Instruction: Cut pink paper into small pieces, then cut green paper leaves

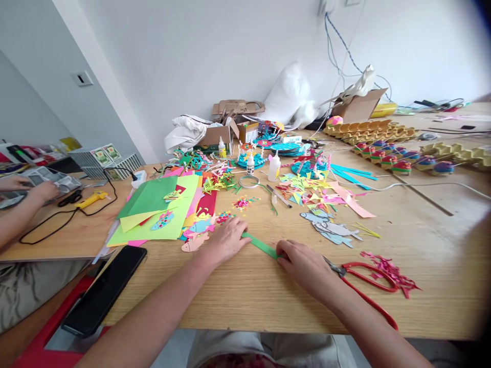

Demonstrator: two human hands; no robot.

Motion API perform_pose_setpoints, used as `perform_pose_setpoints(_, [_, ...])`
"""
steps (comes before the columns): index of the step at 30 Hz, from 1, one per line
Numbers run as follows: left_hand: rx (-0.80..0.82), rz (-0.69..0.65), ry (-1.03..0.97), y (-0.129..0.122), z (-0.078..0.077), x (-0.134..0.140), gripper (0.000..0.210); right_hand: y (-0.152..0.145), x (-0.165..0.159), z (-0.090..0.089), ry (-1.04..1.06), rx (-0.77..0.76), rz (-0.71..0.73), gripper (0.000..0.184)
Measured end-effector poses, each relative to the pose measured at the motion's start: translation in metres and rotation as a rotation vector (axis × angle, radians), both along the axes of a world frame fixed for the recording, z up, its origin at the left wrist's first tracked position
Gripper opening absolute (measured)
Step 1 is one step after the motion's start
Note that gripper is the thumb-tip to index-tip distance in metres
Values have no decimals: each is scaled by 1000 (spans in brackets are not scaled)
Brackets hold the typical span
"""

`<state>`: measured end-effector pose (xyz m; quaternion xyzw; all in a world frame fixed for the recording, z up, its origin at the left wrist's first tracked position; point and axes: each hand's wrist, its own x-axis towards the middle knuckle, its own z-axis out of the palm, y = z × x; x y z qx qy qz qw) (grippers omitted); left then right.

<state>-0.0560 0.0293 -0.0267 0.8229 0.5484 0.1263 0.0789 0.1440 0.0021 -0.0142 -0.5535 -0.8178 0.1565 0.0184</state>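
Observation:
A narrow green paper strip point(263, 247) runs between my two hands, low over the wooden table. My left hand point(229, 237) pinches its far left end, and my right hand point(303, 260) closes on its right end. Just right of my right hand lie red-handled scissors point(370, 276), their blades partly hidden behind the hand. Pink paper shreds point(395, 273) lie around the scissor handles. Left of my left hand are paper fish cutouts point(195, 240) in pink, yellow and blue. Small paper dots point(242, 203) are heaped beyond it.
Coloured paper sheets point(149, 199) and a black phone point(105, 291) lie at left. Glue bottles point(274, 167), paper scraps point(297, 186) and grey fish cutouts point(332, 227) stand or lie beyond my hands. Painted eggs point(401, 166) and egg trays point(370, 132) are at right. Another person's hands point(46, 191) work at far left.

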Motion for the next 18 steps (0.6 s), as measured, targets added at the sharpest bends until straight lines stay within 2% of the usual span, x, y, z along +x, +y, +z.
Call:
perform_pose_setpoints(5, [-99, -22, -237, 1, 2, 2, 5, -1, -1, 2, 53, 16, 8, 13])
perform_pose_setpoints(9, [-165, -5, -356, 2, 1, 1, 4, 0, -4, 8, 233, 48, -23, 26])
perform_pose_setpoints(11, [-238, -9, -583, 1, 4, 2, 8, 0, -5, 12, 293, -7, -12, 27])
perform_pose_setpoints(14, [-367, 5, -1016, -2, 12, 3, 19, 0, -7, 14, 360, -119, 23, 18])
perform_pose_setpoints(18, [-480, 66, -1303, -7, 19, 3, 38, 0, -8, 5, 544, -325, 8, 27])
